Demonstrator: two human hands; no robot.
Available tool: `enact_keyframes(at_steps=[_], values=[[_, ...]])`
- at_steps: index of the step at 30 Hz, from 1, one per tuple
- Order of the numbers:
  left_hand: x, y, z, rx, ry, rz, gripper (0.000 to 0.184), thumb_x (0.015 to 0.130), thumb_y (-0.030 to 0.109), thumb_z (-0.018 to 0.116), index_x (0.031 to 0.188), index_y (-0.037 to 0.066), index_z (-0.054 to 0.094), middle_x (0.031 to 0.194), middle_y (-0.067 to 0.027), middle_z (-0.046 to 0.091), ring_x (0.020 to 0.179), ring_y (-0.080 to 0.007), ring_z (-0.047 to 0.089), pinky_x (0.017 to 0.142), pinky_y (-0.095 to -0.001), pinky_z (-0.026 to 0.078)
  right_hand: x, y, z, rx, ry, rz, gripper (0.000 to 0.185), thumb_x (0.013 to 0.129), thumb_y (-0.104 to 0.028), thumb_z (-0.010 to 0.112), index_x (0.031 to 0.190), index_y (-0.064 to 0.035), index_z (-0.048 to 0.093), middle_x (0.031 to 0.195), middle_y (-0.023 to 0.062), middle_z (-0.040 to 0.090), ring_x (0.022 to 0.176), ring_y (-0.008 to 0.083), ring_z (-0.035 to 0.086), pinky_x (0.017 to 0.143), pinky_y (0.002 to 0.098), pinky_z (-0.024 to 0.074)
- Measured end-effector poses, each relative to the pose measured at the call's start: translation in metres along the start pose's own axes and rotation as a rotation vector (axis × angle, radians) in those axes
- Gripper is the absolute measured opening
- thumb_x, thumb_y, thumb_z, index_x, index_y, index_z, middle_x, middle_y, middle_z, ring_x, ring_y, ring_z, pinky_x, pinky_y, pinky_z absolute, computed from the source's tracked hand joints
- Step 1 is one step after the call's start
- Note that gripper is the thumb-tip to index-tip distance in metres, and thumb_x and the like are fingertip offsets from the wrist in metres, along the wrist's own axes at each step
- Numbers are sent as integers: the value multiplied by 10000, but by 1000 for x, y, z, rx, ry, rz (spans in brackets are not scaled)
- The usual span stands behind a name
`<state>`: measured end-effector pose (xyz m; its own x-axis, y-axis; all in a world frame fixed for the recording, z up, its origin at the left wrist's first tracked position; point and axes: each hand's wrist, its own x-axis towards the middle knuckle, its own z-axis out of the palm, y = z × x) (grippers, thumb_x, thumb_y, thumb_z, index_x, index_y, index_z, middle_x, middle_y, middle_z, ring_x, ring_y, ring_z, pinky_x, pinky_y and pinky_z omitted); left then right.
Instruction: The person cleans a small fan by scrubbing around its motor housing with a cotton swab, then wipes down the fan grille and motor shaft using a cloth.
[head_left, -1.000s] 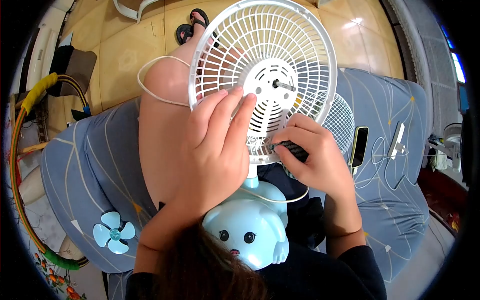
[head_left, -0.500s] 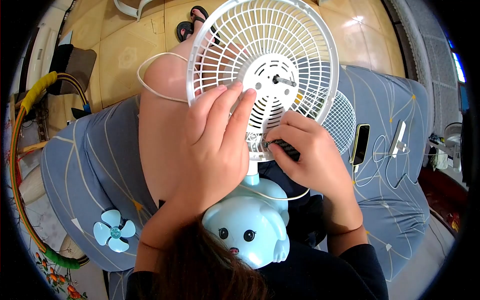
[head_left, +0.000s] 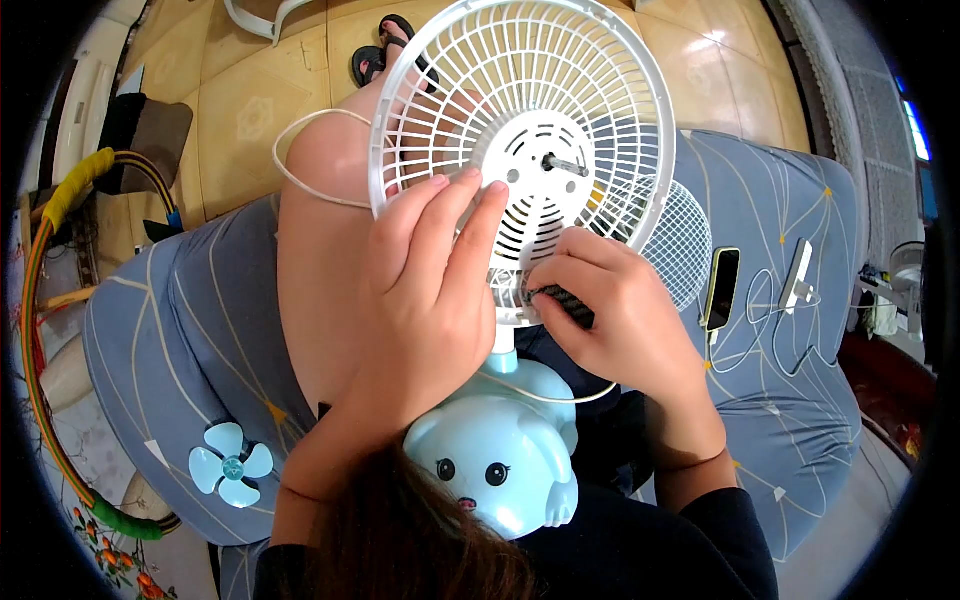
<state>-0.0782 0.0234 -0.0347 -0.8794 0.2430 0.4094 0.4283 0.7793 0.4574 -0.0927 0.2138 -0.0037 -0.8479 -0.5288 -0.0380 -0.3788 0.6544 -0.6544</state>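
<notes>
A small fan stands between my legs, its white rear grille (head_left: 420,150) facing me with a bare metal shaft (head_left: 570,167) at the hub. Its light blue base (head_left: 520,450) is shaped like an animal with a face. My left hand (head_left: 435,290) lies against the grille's lower left, fingers stretched over the ribs near the hub; its thumb is hidden. My right hand (head_left: 620,300) is closed around a dark, rough-textured cloth-like piece (head_left: 568,305), pressed to the grille's lower ribs. The light blue fan blade (head_left: 232,465) lies apart on the cushion at left.
A round white mesh fan cover (head_left: 680,240) rests on the grey patterned sofa (head_left: 780,190), partly behind the grille. A phone (head_left: 721,288) and a white power strip (head_left: 798,270) with cables lie at right. A striped hoop (head_left: 35,300) stands at far left.
The grille has shifted very slightly to the left. My right hand has moved the dark piece a little against the lower ribs; my left hand stays nearly in place.
</notes>
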Motion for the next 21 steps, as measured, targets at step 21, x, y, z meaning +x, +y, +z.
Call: enact_keyframes(at_steps=[21], values=[[1, 2, -3, 9, -14, 0, 448, 758, -72, 601, 1199, -31, 668, 1248, -135, 615, 1178, -296, 529, 984, -386, 470, 0, 2, -17, 107, -126, 49, 102, 757, -46, 684, 850, -19, 653, 851, 123, 595, 765, 339, 636, 669, 429, 523]])
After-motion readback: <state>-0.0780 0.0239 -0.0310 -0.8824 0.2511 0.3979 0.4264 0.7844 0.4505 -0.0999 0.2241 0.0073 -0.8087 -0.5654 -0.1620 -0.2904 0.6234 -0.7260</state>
